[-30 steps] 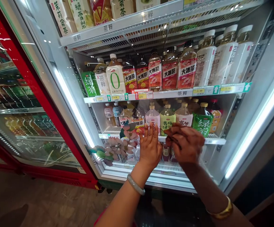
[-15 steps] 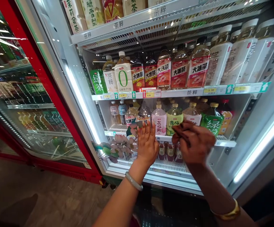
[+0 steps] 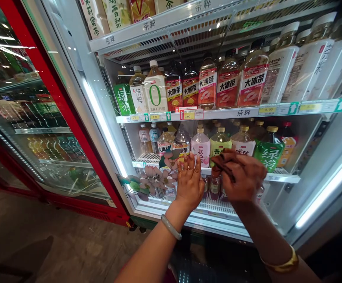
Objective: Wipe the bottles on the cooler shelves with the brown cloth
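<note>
My left hand (image 3: 189, 186) lies flat with its fingers stretched out, apparently on the glass door, and a pale bangle (image 3: 171, 227) circles its wrist. Beside its fingertips is a flower decal (image 3: 157, 181) with pinkish-grey petals and green leaves. To the right, my right hand (image 3: 243, 177) is closed, pinching a thin, dark brown folded piece (image 3: 224, 164) whose kind I cannot make out. A gold bangle (image 3: 283, 264) sits on that wrist. Behind the hands stand a pink-labelled bottle (image 3: 200, 143) and a yellow-green bottle (image 3: 220, 139).
Inside the lit fridge, shelves (image 3: 226, 114) carry rows of drink bottles, among them red-labelled tea bottles (image 3: 253, 80) and tall white-labelled bottles (image 3: 309, 65). A red door frame (image 3: 61, 106) stands left, beside another fridge of drinks. Brown floor (image 3: 79, 247) shows below.
My left hand has shifted slightly right and down, staying flat. My right hand keeps its pinch on the brown piece with little movement. The view has shifted slightly.
</note>
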The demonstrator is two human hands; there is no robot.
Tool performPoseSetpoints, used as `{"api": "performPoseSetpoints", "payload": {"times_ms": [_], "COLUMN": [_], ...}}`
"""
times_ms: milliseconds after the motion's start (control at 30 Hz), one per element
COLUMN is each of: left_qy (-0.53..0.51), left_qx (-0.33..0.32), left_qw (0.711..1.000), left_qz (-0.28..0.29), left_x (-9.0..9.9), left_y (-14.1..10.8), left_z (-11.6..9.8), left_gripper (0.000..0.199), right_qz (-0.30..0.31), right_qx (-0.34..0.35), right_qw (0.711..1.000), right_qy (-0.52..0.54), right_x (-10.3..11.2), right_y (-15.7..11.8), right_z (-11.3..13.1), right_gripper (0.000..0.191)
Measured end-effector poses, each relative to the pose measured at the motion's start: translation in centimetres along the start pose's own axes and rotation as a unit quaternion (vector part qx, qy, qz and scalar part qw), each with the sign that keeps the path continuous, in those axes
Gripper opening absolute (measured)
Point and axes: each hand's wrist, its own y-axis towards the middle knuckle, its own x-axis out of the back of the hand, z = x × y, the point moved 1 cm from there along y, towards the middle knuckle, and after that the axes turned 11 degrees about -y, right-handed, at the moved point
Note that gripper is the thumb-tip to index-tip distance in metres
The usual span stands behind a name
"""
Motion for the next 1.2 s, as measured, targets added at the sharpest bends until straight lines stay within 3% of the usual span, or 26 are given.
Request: {"api": "performPoseSetpoints", "payload": {"times_ms": [100, 167, 233, 367, 433, 567, 667, 867, 967, 1100, 1200], "left_qy": [-0.002, -0.004, -0.001, -0.003, -0.012, -0.026, -0.027, -0.029, -0.035, -0.039, -0.041], "left_qx": [0.003, 0.006, 0.004, -0.015, -0.027, -0.035, -0.029, -0.045, -0.051, -0.052, -0.044], "left_qw": [1.000, 1.000, 1.000, 1.000, 0.999, 0.999, 0.999, 0.998, 0.997, 0.998, 0.998], "left_qz": [0.004, 0.004, 0.007, 0.019, 0.025, 0.022, 0.018, 0.038, 0.041, 0.026, 0.023], "left_x": [-0.3, -0.4, -0.6, -1.2, -1.7, -2.8, -3.3, -3.8, -4.4, -5.1, -5.4], "left_y": [-0.3, -0.2, -0.1, 0.2, 0.1, -0.1, 0.0, 0.3, 0.3, 0.3, 0.6], "left_z": [-0.1, -0.2, -0.4, -1.5, -2.0, -2.7, -3.1, -4.4, -5.0, -5.7, -6.2], "left_gripper": [0.090, 0.090, 0.091, 0.091, 0.090, 0.085, 0.086, 0.091, 0.091, 0.088, 0.089], "right_qz": [0.054, 0.082, 0.079, 0.011, 0.002, 0.042, 0.064, 0.014, 0.024, 0.078, 0.090], "right_qx": [0.112, 0.146, 0.129, 0.023, 0.003, 0.070, 0.099, -0.046, -0.020, 0.075, 0.079], "right_qw": [0.992, 0.985, 0.988, 1.000, 1.000, 0.997, 0.993, 0.997, 0.998, 0.993, 0.992], "right_qy": [0.012, 0.031, 0.045, -0.005, -0.028, -0.017, 0.001, -0.060, -0.061, -0.037, -0.031], "right_x": [0.0, 0.2, 0.5, 1.0, 1.1, 1.1, 1.5, 2.9, 3.0, 2.9, 3.5], "right_y": [-1.4, -1.6, -0.9, 0.8, 0.6, -1.1, -1.0, 0.9, -0.2, -1.6, -0.9], "right_z": [1.8, 2.0, 0.9, -2.2, -2.4, -0.8, -1.6, -7.0, -5.9, -3.9, -5.8], "right_gripper": [0.015, 0.014, 0.013, 0.013, 0.012, 0.009, 0.009, 0.014, 0.011, 0.008, 0.009]}}
